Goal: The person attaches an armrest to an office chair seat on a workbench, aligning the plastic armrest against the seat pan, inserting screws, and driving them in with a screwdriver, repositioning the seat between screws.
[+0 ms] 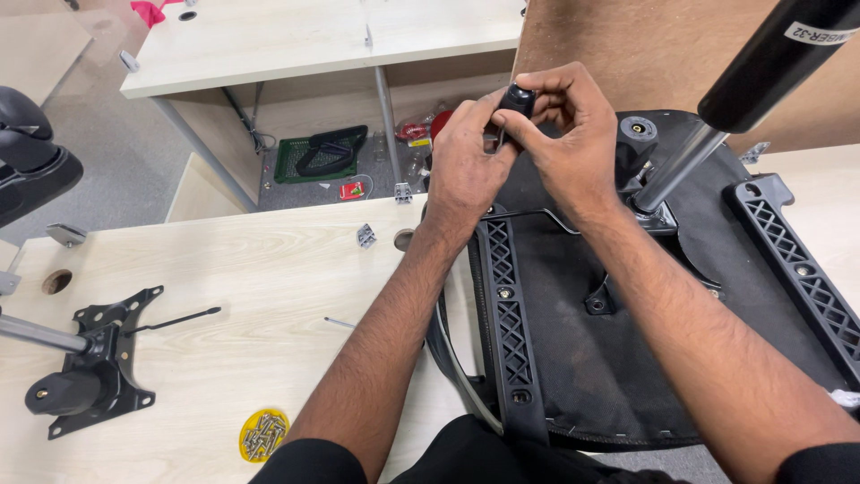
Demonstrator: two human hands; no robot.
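A small black knob [517,97] sits pinched between both hands above the upturned chair seat [582,358]. The left hand [466,161] and right hand [573,134] curl tightly around it, fingertips meeting. Further left on the table [269,269] lie a yellow lid of screws [263,434] and a black tilt mechanism [94,363].

Bright, even, sharp; soft shadows

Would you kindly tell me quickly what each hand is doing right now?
Left hand: closed, fingers pinching the small black knob.
Right hand: closed, gripping the same knob from the other side.
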